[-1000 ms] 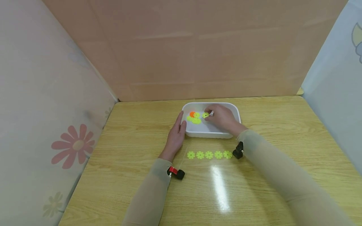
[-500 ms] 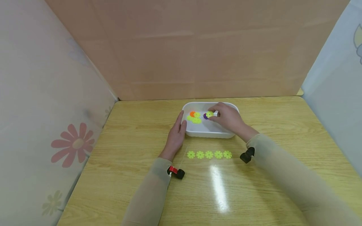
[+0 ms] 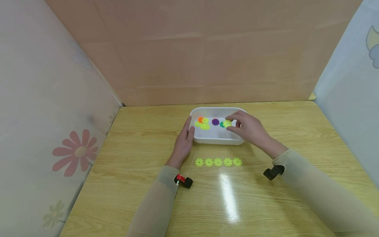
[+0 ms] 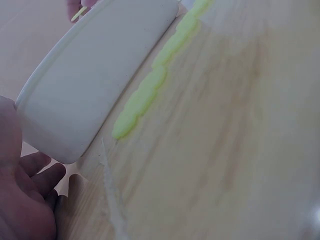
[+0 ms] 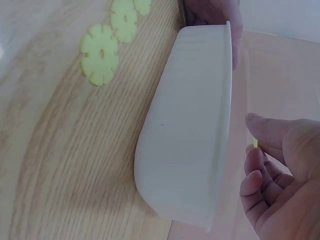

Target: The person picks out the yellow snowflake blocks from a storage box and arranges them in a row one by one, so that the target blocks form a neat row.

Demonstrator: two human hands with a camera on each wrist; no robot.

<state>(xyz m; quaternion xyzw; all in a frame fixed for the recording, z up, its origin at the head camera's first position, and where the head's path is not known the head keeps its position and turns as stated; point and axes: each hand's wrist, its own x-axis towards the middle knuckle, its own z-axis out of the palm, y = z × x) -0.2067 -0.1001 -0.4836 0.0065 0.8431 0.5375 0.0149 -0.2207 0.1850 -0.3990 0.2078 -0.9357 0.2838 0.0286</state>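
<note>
Above the right half of the white plastic tray (image 3: 219, 141), my right hand (image 3: 250, 128) pinches a yellow-green snowflake disc (image 3: 227, 123) between thumb and fingers. The right wrist view shows this disc (image 5: 255, 142) edge-on, higher than the rim. My left hand (image 3: 184, 143) rests against the tray's left side, fingers extended along the wall. Inside the tray lie a purple disc (image 3: 215, 122), a green disc (image 3: 221, 124) partly covered by the held one, an orange disc (image 3: 200, 119) overlapped by a yellow-green one, and more yellow-green discs (image 3: 205, 126).
A straight row of several yellow-green discs (image 3: 218, 162) lies flat on the wooden table (image 3: 133, 148) in front of the tray. A brown panel (image 3: 207, 52) stands behind the table, with pale patterned sheets (image 3: 80, 151) at the sides.
My right hand has moved right within the tray's area, carrying the yellow-green disc, and the purple and green discs have come into sight. The left hand stays against the tray.
</note>
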